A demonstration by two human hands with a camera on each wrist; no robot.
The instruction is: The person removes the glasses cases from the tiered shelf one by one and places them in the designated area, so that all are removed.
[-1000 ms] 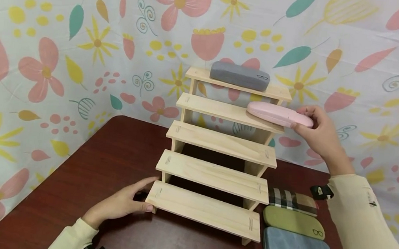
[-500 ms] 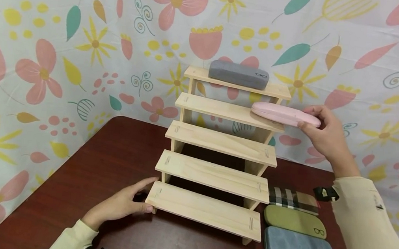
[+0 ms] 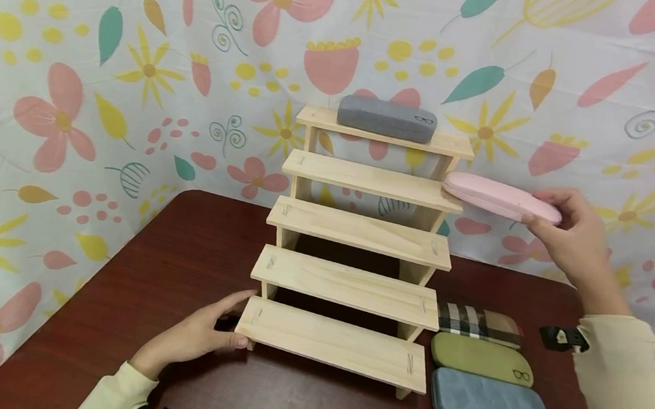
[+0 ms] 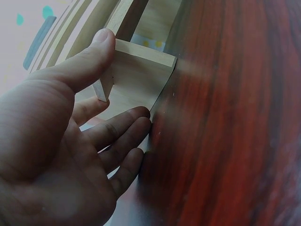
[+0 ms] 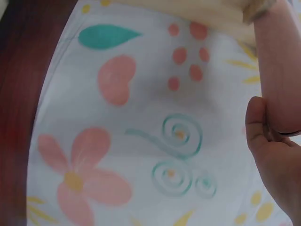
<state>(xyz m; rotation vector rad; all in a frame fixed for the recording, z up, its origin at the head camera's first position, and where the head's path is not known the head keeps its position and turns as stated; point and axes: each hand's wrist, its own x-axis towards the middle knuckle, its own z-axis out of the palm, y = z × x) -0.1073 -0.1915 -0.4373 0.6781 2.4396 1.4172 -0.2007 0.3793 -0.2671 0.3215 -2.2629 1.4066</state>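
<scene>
Pink case (image 3: 498, 197) held out at the right of a stepped wooden stand (image 3: 355, 225).
Looks smooth, long and closed, with rounded ends and a seam along the side; pinched at the outer end by the right hand (image 3: 578, 239), with the inner end overlapping the right edge of the second tier from the top (touching or just above, hard to tell) and most of the length jutting beyond. On the table (image 3: 200, 252), in pale, grained wood, climbs upright through five tiers; held at the lowest tier's left end by the left hand (image 3: 199, 330), thumb at the front corner.
</scene>
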